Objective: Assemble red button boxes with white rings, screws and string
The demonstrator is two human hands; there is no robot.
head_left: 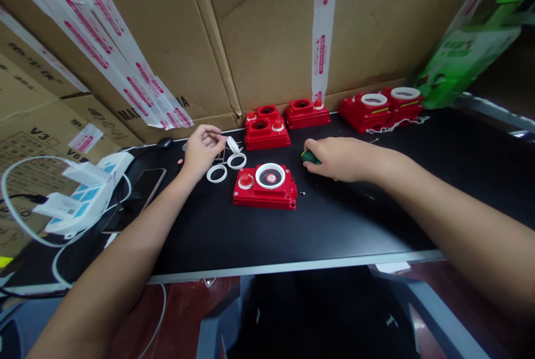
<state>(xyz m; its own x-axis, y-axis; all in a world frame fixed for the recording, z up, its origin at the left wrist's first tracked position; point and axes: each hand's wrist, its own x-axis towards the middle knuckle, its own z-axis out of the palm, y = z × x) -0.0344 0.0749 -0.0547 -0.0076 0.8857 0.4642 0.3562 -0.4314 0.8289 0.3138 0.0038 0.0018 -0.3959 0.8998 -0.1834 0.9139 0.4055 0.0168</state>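
My left hand point(203, 150) is at the left of the work area, its thumb and fingertips pinched on the edge of a small white ring point(233, 145) that stands tilted. Two more white rings, a nearer one point(217, 173) and a farther one point(237, 161), lie flat beside it. My right hand point(334, 158) is closed around a screwdriver with a green handle point(310, 157), mostly hidden by the fingers. Between the hands sits a red box point(263, 196) with a red button point(246, 181) and a white ring point(270, 175) around its dark round window. A small screw point(303, 193) lies at its right.
Several more red boxes point(267, 140) line the back, against a tall cardboard box point(267, 30). At the left are a white power strip point(90, 194) with plugged-in cables and a phone point(144, 192). A green bag point(460, 63) stands at the back right of the black table point(334, 236).
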